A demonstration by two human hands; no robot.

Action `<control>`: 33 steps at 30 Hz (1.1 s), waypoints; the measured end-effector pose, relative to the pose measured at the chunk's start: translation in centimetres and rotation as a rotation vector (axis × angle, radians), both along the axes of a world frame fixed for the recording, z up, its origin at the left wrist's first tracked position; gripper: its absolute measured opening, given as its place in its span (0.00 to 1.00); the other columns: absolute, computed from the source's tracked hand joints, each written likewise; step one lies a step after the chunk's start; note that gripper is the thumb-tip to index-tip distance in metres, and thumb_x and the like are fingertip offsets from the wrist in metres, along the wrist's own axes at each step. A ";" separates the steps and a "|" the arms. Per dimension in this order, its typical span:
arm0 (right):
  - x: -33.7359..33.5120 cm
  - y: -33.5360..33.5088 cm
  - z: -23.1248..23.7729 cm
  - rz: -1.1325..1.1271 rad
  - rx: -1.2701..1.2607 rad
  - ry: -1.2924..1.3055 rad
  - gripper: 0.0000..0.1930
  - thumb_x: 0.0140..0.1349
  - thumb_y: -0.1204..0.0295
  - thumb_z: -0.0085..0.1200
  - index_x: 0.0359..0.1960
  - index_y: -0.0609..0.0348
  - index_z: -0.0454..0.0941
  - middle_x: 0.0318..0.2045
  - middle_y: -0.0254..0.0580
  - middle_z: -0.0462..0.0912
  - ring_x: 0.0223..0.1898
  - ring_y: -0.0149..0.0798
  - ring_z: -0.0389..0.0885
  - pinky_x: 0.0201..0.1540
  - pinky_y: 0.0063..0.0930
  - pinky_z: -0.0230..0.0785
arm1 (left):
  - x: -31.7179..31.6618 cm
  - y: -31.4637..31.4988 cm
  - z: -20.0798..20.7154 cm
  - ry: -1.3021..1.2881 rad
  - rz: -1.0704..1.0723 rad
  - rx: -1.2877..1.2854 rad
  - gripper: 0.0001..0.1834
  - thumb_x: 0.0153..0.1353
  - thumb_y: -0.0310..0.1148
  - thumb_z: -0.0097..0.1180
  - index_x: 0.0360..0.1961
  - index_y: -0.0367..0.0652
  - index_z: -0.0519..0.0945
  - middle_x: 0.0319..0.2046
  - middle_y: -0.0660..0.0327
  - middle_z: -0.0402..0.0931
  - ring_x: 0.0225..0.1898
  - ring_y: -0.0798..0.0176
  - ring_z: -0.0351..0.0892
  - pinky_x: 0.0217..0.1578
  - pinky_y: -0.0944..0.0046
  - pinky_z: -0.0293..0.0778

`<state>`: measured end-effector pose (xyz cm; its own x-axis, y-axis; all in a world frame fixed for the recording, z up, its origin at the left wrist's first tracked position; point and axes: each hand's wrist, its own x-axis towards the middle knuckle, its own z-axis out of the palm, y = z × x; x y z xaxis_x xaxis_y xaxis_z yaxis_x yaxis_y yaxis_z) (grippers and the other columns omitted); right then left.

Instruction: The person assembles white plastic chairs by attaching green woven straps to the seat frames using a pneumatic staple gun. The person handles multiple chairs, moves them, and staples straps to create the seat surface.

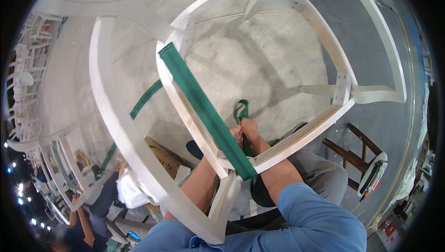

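A white wooden chair frame (324, 38) with an open seat ring stands tilted in front of me. One strip of green webbing (204, 108) stretches across the seat opening, from the far left rail to the near rail. Below that opening, my right hand (249, 129) is closed on a loose length of green webbing strap (242, 107), whose end curls up beyond the fingers. My left hand (237, 134) meets it there, fingers bent around the same strap; the stretched strip partly covers this hand. Both forearms pass under the near rail.
Another green strap (146, 98) trails over the floor at left. A cardboard box (164, 161) and a white bag (131, 188) lie beside me. At right, a small dark wooden stool (354, 159) bears tools. Lower left, a person (83, 219) works at another white chair (74, 173).
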<state>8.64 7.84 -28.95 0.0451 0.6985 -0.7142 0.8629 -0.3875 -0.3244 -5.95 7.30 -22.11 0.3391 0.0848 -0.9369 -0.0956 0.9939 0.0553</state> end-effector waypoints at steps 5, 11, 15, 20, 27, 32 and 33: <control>-0.3 1.1 -1.5 0.187 0.250 0.068 0.13 0.59 0.62 0.53 0.33 0.57 0.87 0.32 0.53 0.87 0.35 0.56 0.88 0.41 0.49 0.79 | 1.3 1.0 1.4 -0.216 -0.169 -0.057 0.21 0.74 0.46 0.49 0.50 0.36 0.74 0.37 0.55 0.82 0.43 0.56 0.83 0.48 0.58 0.80; -1.4 2.8 -1.3 0.254 0.252 0.299 0.11 0.50 0.65 0.54 0.24 0.58 0.85 0.26 0.54 0.85 0.31 0.58 0.86 0.35 0.53 0.77 | 0.6 1.7 1.4 -0.614 0.153 -0.241 0.19 0.74 0.43 0.49 0.50 0.34 0.76 0.40 0.55 0.82 0.44 0.52 0.82 0.52 0.53 0.78; 0.3 2.8 -2.2 0.297 0.235 0.311 0.11 0.52 0.65 0.58 0.26 0.61 0.84 0.25 0.54 0.84 0.30 0.53 0.85 0.35 0.47 0.76 | 2.7 2.2 1.8 -0.390 0.175 -0.333 0.18 0.78 0.45 0.41 0.43 0.40 0.74 0.25 0.66 0.70 0.30 0.62 0.73 0.38 0.57 0.75; 1.0 3.1 3.1 -0.770 -0.271 0.741 0.28 0.69 0.50 0.49 0.25 0.67 0.80 0.21 0.48 0.82 0.18 0.45 0.80 0.21 0.43 0.73 | 0.9 2.8 1.0 -0.476 0.120 -0.265 0.17 0.78 0.46 0.38 0.37 0.49 0.73 0.15 0.72 0.59 0.17 0.70 0.61 0.23 0.64 0.60; 20.0 -2.6 13.0 -0.101 -0.457 0.459 0.27 0.71 0.51 0.43 0.31 0.64 0.83 0.25 0.48 0.84 0.27 0.45 0.84 0.32 0.42 0.75 | 3.3 3.4 2.9 -0.367 0.054 -0.220 0.17 0.77 0.47 0.42 0.36 0.48 0.72 0.12 0.72 0.57 0.13 0.69 0.58 0.19 0.63 0.60; 33.0 -5.0 35.0 -0.391 0.013 0.386 0.15 0.67 0.64 0.55 0.44 0.64 0.84 0.36 0.40 0.87 0.38 0.32 0.85 0.42 0.30 0.77 | 2.0 3.7 3.2 -0.308 0.075 -0.139 0.19 0.77 0.50 0.41 0.35 0.49 0.71 0.12 0.73 0.55 0.13 0.70 0.57 0.19 0.63 0.62; 37.1 -9.4 37.1 -0.784 0.114 0.436 0.14 0.67 0.66 0.57 0.47 0.62 0.83 0.38 0.39 0.87 0.39 0.32 0.84 0.42 0.28 0.76 | 2.7 3.8 3.4 -0.299 0.044 -0.144 0.19 0.77 0.50 0.41 0.35 0.49 0.71 0.12 0.73 0.55 0.13 0.70 0.57 0.19 0.63 0.61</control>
<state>45.76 -1.59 8.16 0.2797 0.6485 -0.7079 0.1561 -0.7583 -0.6330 -3.26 11.08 -18.73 0.5998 -0.0211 -0.7999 -0.1291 0.9840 -0.1227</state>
